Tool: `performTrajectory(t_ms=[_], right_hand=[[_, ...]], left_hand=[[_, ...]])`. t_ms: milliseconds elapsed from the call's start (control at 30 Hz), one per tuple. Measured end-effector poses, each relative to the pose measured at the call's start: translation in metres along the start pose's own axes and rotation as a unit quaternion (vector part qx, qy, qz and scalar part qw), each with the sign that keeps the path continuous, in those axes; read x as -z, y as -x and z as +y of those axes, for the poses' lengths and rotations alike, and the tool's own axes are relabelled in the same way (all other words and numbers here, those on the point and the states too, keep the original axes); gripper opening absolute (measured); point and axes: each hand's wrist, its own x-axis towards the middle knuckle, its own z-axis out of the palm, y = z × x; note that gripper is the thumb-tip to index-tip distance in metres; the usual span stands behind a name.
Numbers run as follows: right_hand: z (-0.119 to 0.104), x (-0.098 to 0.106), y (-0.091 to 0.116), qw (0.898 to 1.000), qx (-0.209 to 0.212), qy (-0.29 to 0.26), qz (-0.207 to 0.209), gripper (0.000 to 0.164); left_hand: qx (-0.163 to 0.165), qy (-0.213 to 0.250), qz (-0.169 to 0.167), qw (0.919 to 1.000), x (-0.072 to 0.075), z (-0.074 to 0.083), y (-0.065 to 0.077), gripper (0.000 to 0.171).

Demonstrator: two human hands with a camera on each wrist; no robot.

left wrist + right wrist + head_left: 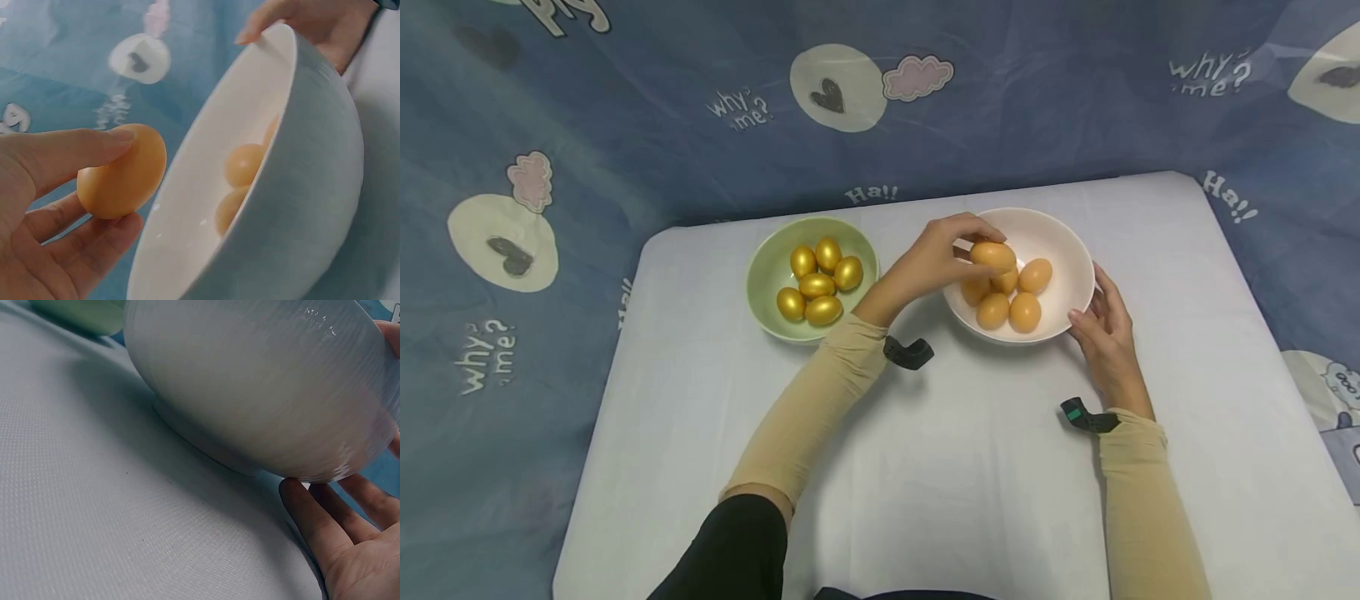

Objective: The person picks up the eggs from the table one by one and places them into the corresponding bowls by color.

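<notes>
My left hand pinches a brown egg between thumb and fingers, above the left part of a white bowl. In the left wrist view the held egg is beside the bowl's rim, with the thumb across its top. Several more brown eggs lie inside the bowl. At the bowl's right side, my right hand grips it, thumb at the rim and fingers against the outer wall. The right wrist view has those fingertips under the bowl's curved side.
A green bowl with several golden eggs stands left of the white one, partly behind my left forearm. Both stand toward the far edge of a white-covered table. A blue printed cloth hangs behind.
</notes>
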Motion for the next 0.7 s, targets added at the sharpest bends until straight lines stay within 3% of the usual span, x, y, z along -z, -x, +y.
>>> performTrajectory(t_ms=[167,400,567,700], right_hand=[[-0.001,0.0,0.0,1.0,0.0,-0.002,-0.004,0.072],[-0.001,0.001,0.002,1.0,-0.004,-0.009,-0.005,0.071],[-0.001,0.001,0.003,1.0,-0.009,-0.008,-0.008,0.071],[-0.001,0.0,0.002,1.0,-0.008,-0.01,-0.01,0.071]], left_hand=[[0.013,-0.007,-0.048,0.9987,-0.007,0.005,-0.028,0.04],[0.013,-0.021,-0.085,0.9961,-0.016,0.008,-0.064,0.038],[0.019,-0.027,-0.103,0.9941,-0.024,0.005,-0.08,0.037],[0.03,-0.059,-0.122,0.9904,-0.029,0.003,-0.09,0.037]])
